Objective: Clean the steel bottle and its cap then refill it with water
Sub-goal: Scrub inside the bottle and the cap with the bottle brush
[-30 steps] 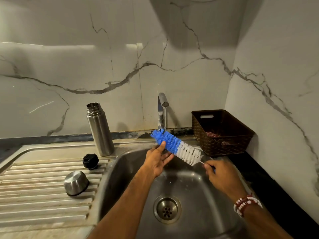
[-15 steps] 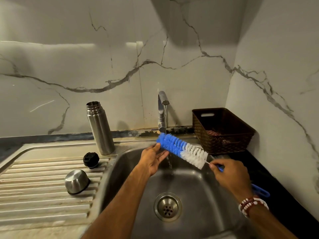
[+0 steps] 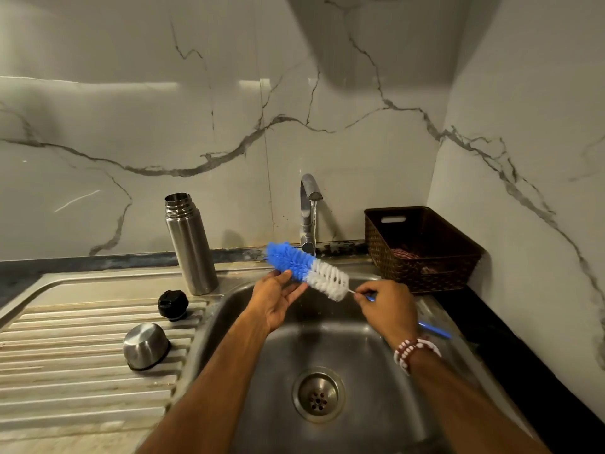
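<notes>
As the blue-and-white bristled bottle brush slides leftward under the running chrome tap (mid-bristles now in the stream), right hand pinches its wire stem; left hand, fingers straight, touches the blue bristles. Brush being rinsed; open cylindrical steel bottle stands untouched at the ribbed steel drainboard's back right corner.
</notes>
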